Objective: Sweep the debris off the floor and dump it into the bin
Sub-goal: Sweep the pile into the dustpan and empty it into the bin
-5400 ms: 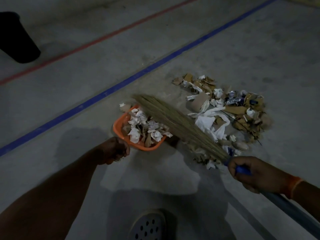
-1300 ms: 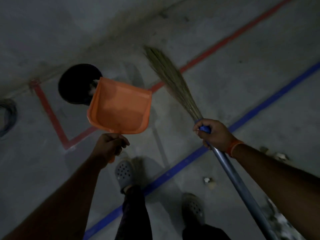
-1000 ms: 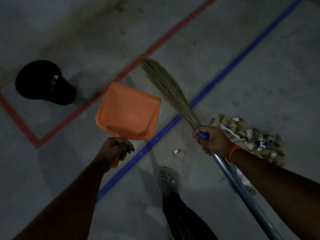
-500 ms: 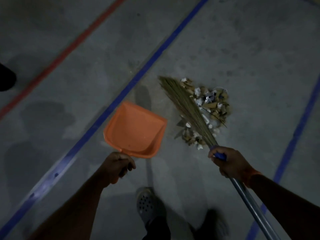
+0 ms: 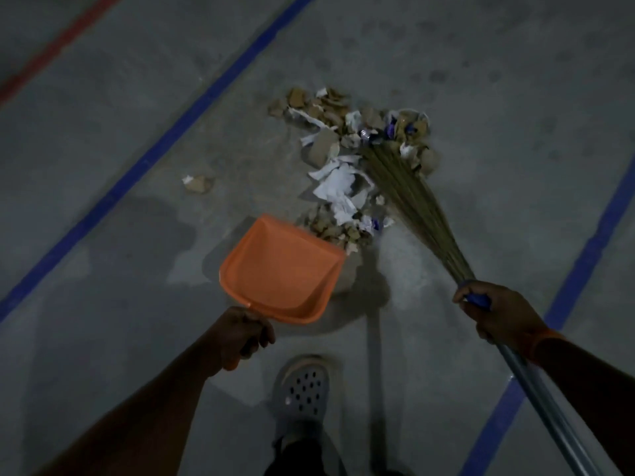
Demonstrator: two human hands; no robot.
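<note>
A heap of paper and cardboard debris (image 5: 347, 156) lies on the grey floor at centre. My left hand (image 5: 240, 336) grips the handle of an empty orange dustpan (image 5: 280, 269), whose open lip sits at the near edge of the heap. My right hand (image 5: 498, 316) grips the blue collar of a straw broom (image 5: 409, 197); its bristles lie across the right side of the heap. The grey broom handle (image 5: 549, 413) runs down to the lower right. One loose scrap (image 5: 197, 183) lies apart, left of the heap. The bin is out of view.
A blue floor line (image 5: 165, 139) runs diagonally left of the heap, with a red line (image 5: 51, 49) beyond it. Another blue line (image 5: 584, 255) runs on the right. My foot in a grey perforated clog (image 5: 304, 393) stands just behind the dustpan.
I have turned from the black bin, where the dustpan was tipped out, back to the heap. The empty dustpan came down to the heap's near edge and the broom swung onto its right side.
</note>
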